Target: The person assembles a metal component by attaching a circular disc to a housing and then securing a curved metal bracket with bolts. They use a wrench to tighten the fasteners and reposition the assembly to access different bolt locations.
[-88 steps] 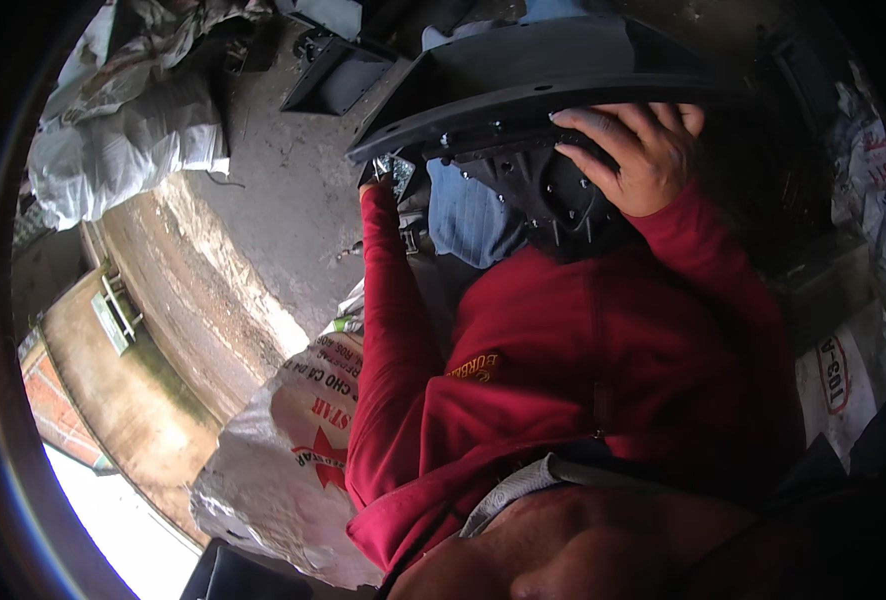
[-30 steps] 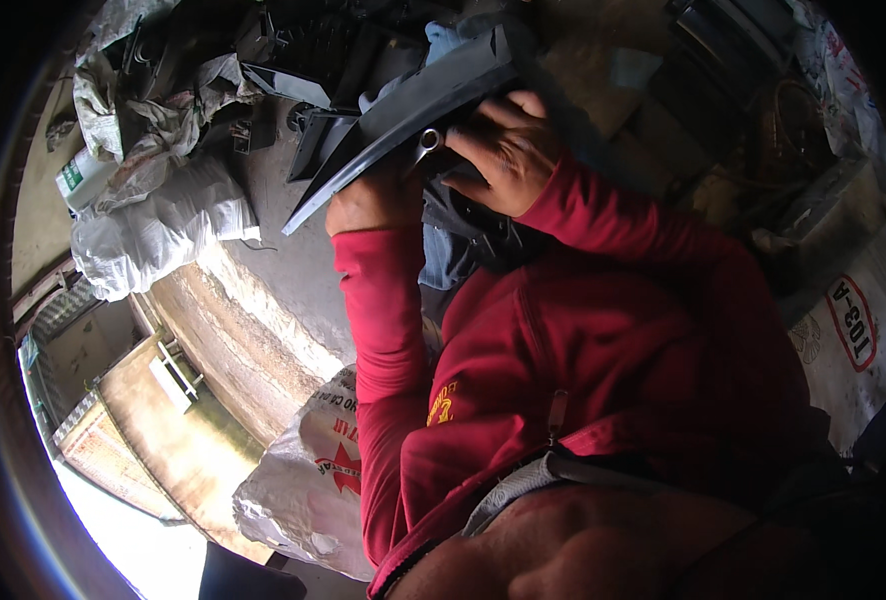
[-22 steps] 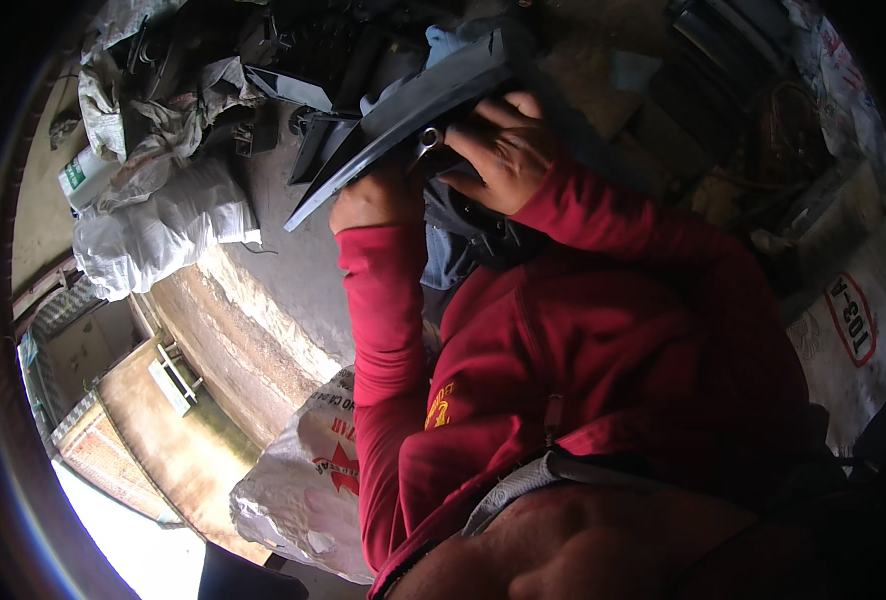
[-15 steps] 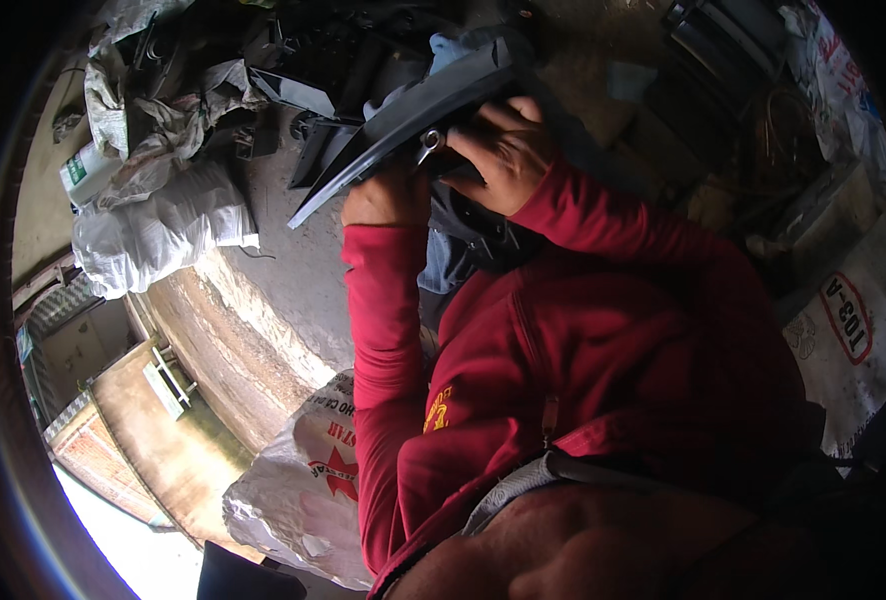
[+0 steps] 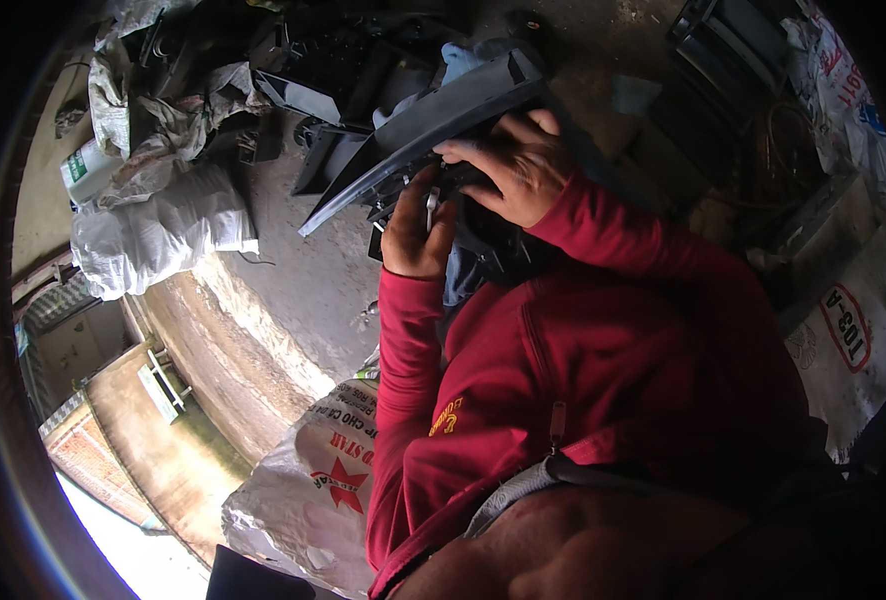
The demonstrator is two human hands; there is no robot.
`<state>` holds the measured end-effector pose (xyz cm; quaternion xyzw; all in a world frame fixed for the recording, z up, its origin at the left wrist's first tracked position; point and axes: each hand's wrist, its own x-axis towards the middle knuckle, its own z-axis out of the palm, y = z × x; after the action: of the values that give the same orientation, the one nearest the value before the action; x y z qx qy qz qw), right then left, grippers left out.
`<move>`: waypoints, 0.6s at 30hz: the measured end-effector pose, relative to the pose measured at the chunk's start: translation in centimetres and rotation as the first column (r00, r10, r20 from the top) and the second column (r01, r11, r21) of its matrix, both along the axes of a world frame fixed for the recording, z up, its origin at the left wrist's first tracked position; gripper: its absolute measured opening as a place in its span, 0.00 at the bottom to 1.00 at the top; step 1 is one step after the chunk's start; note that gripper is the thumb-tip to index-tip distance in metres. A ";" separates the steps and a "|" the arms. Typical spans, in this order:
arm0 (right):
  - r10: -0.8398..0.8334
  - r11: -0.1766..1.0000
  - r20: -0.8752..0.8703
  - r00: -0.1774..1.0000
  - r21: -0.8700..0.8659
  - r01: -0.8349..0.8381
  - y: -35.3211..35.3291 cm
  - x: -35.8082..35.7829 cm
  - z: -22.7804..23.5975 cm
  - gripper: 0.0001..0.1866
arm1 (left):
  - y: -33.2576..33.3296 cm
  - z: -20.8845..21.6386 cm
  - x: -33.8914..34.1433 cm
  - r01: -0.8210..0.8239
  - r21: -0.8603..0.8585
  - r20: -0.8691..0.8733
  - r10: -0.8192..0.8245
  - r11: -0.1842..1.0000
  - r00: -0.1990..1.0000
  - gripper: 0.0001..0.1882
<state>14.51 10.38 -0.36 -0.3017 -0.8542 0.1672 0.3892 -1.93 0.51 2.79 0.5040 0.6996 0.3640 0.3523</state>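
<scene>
A dark grey, shell-like casing (image 5: pixel 443 118) is held tilted in front of me, its hollow side turned toward me. My left hand (image 5: pixel 418 235) is closed around a small silver spanner (image 5: pixel 431 204) close to the casing's inner side. Only a short piece of the spanner shows between the fingers. My right hand (image 5: pixel 525 172) grips the casing near its right end, with a finger and thumb reaching in toward the dark fittings inside. Shadow hides most details of those fittings.
More dark casings (image 5: pixel 308 95) lie beyond the held one. White wrapped bundles (image 5: pixel 163 230) rest at the left, and a printed white sack (image 5: pixel 313 490) stands by my left elbow. Another white sack (image 5: pixel 853 340) and dark parts (image 5: pixel 728 60) are at the right.
My left hand has drawn back toward me and slightly right, bringing the spanner away from the casing. The casing and my right hand have shifted a little right, baring more of the inner fittings.
</scene>
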 end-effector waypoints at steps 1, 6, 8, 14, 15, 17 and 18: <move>0.000 1.000 0.013 1.000 0.012 0.000 0.0 0.0 0.1 0.32 | 0.0 -0.1 -0.1 0.004 0.000 0.018 -0.004 1.000 1.000 0.26; 0.001 0.999 0.079 0.997 0.053 -0.005 0.2 -0.3 -0.1 0.29 | -0.5 -1.3 -0.6 0.018 0.088 0.226 -0.038 0.996 0.973 0.27; -0.002 0.999 0.070 0.998 0.039 0.000 0.0 -0.2 0.0 0.27 | -0.3 -0.8 -0.4 0.046 0.100 0.132 -0.059 0.994 0.990 0.26; -0.021 0.992 0.086 0.996 0.122 0.011 0.1 -0.4 0.3 0.24 | 0.2 -1.3 -0.6 0.089 0.195 0.059 -0.102 0.977 0.993 0.23; -0.025 0.994 0.098 0.995 0.111 0.014 0.1 -0.4 0.3 0.24 | 0.1 -1.4 -0.6 0.074 0.187 0.089 -0.092 0.980 0.992 0.23; -0.021 0.994 0.106 0.994 0.109 0.009 0.1 -0.7 0.0 0.24 | -0.1 -1.6 -0.5 0.032 0.169 0.118 -0.053 0.985 0.992 0.22; -0.019 0.994 0.109 0.994 0.108 0.007 0.0 -0.8 -0.1 0.24 | -0.2 -1.8 -0.5 0.006 0.158 0.117 -0.025 0.987 0.993 0.22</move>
<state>13.70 10.41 -0.47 -0.2948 -0.8800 0.1017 0.3584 -2.44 0.28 1.00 0.5132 0.6425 0.4446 0.3552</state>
